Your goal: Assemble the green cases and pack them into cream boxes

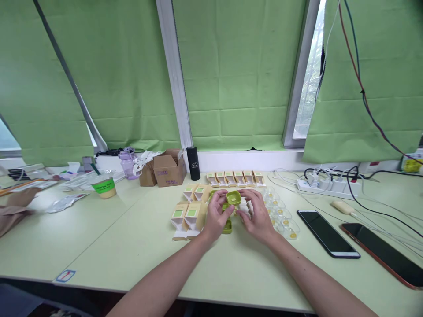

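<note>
My left hand (216, 216) grips a small olive-green square container (233, 198), tilted so its hollow inside faces me. On its right, my right hand (258, 216) has curled fingers, the index at the container's upper edge. A tiny pale yellowish thing (235, 211) shows by the right thumb; I cannot make out what it is. Below the hands, another green container (227, 227) rests on the table, with more partly hidden behind my fingers. Clear plastic pieces with yellow centres (280, 212) lie in rows beside my right hand. Opened kraft boxes (194, 216) stand beside my left hand.
Farther back is a row of kraft boxes (235, 178). A black bottle (193, 164), a cardboard carton (169, 169) and a drink cup (105, 186) stand left. Two phones (328, 233) and a power strip (327, 186) with cables lie right. Another person's sleeve (13, 216) shows far left.
</note>
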`<state>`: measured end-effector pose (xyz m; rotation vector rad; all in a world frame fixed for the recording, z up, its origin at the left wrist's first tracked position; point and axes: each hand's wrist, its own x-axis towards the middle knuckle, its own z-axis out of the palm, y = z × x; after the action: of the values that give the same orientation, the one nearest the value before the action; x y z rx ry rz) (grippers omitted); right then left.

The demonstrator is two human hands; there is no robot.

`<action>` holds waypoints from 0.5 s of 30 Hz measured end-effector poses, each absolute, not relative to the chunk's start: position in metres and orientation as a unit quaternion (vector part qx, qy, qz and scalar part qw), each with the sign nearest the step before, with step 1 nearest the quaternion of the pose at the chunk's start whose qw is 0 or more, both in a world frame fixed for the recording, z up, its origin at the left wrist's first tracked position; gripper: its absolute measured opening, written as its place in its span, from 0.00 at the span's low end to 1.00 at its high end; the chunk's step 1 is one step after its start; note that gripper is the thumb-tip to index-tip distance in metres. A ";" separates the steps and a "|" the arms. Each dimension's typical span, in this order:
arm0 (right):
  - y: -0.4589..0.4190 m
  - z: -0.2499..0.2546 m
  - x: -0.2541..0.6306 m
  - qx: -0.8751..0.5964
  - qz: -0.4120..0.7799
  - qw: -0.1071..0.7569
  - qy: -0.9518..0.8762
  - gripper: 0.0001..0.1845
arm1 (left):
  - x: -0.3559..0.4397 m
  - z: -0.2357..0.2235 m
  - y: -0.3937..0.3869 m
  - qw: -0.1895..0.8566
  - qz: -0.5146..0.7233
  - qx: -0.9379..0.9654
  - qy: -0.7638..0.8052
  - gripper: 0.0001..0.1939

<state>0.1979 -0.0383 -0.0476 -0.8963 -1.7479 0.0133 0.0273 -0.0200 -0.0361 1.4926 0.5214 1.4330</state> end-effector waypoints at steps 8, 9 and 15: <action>-0.039 -0.051 0.197 -0.358 0.023 0.575 -0.736 0.24 | 0.030 -0.040 -0.022 0.396 0.569 0.666 0.276 0.23; -0.038 -0.051 0.197 -0.361 0.024 0.575 -0.734 0.25 | 0.030 -0.040 -0.022 0.389 0.567 0.670 0.281 0.22; -0.036 -0.054 0.198 -0.380 0.014 0.575 -0.725 0.25 | 0.032 -0.038 -0.024 0.365 0.558 0.685 0.295 0.19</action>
<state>0.1981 -0.0365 -0.0538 -0.8909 -1.6976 0.0320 0.0322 -0.0242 -0.0383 1.7607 0.7575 1.4350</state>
